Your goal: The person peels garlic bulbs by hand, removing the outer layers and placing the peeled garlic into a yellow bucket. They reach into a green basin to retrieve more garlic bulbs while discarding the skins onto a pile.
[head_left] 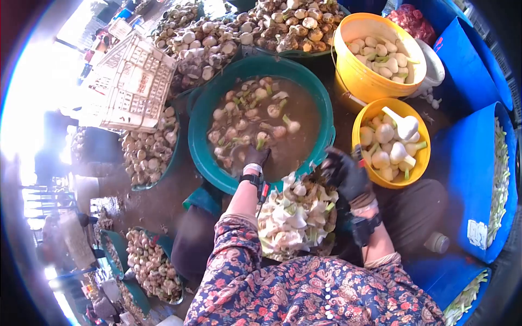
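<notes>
My left hand (258, 156), in a dark glove, reaches into a green tub (197, 145) of murky water. Its fingers close around a garlic bulb (261, 140) with a green stem stub. More garlic bulbs (274, 111) float about it. My right hand (346, 173), gloved too, is closed between the tub and a small yellow bucket (359, 142). A small dark and red piece shows at its fingers; I cannot tell what it is. Trimmed white garlic (405, 126) fills that bucket. Below both hands, garlic peelings (296, 220) are heaped at my lap.
Behind the small bucket stands a larger yellow bucket (348, 51) of peeled garlic. Blue bins (470, 179) line the right side. Unpeeled garlic (204, 41) is piled beyond the tub, with a white crate (133, 81) at left. Another garlic container (152, 263) sits lower left.
</notes>
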Demonstrator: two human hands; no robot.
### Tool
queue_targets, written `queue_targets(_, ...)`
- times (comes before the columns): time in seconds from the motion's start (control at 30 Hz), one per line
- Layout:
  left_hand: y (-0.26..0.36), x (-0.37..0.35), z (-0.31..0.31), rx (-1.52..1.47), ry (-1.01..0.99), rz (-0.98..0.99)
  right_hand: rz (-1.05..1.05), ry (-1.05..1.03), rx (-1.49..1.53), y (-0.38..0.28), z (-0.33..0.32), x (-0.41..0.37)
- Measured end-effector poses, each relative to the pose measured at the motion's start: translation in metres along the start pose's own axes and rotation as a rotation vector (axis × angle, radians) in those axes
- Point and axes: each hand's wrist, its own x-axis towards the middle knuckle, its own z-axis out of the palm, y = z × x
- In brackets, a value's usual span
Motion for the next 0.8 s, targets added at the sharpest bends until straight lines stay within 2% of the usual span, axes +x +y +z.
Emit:
queue_targets(0.07, 0.011, 0.013, 0.007, -0.007, -0.026, -0.126, 0.091, 0.125, -0.142, 0.015, 0.011, 0.003)
queue_targets(0.1, 0.013, 0.016, 0.01, -0.022, -0.009, -0.16, 0.206, 0.171, -0.168, 0.019, 0.013, 0.012)
queue_targets(0.13, 0.012, 0.016, 0.012, -0.03, 0.01, -0.197, 0.208, 0.199, -0.225, 0.024, 0.011, 0.017)
queue_targets(0.23, 0.019, -0.014, -0.01, -0.379, -0.26, -0.069, 0.255, 0.312, -0.311, 0.043, 0.003, 0.023)
queue_targets(0.33, 0.074, -0.097, -0.078, -0.334, -0.407, 0.35, 0.313, 0.357, -0.295, 0.056, 0.004, 0.023)
queue_targets(0.37, 0.08, -0.113, -0.081, -0.329, -0.405, 0.501, 0.24, 0.314, -0.362, 0.059, 0.008, 0.018)
queue_targets(0.4, 0.087, -0.129, -0.085, -0.323, -0.398, 0.653, 0.251, 0.244, -0.23, 0.061, 0.011, 0.014)
queue_targets(0.43, 0.101, -0.147, -0.095, -0.332, -0.34, 0.686, 0.258, 0.168, -0.101, 0.063, 0.013, 0.012)
queue_targets(0.5, 0.102, -0.163, -0.089, -0.592, -0.511, 0.523, 0.268, 0.012, 0.157, 0.062, 0.021, 0.009)
queue_targets(0.53, 0.106, -0.171, -0.088, -0.753, -0.6, 0.422, 0.325, 0.076, -0.034, 0.056, 0.023, 0.005)
queue_targets(0.6, 0.105, -0.178, -0.084, -0.788, -0.565, 0.351, 0.43, 0.208, -0.414, 0.043, 0.026, -0.007)
queue_targets(0.63, 0.104, -0.181, -0.083, -0.804, -0.551, 0.314, 0.188, 0.38, -0.608, 0.056, 0.027, -0.004)
queue_targets(0.73, 0.111, -0.192, -0.099, -0.371, -0.272, 0.578, -0.432, 0.331, -1.215, 0.05, 0.04, -0.021)
queue_targets(0.77, 0.116, -0.2, -0.105, -0.306, -0.218, 0.606, -0.527, 0.328, -1.389, 0.052, 0.033, -0.018)
queue_targets(0.8, 0.12, -0.206, -0.11, -0.267, -0.218, 0.607, -0.491, 0.324, -1.406, 0.051, 0.035, -0.021)
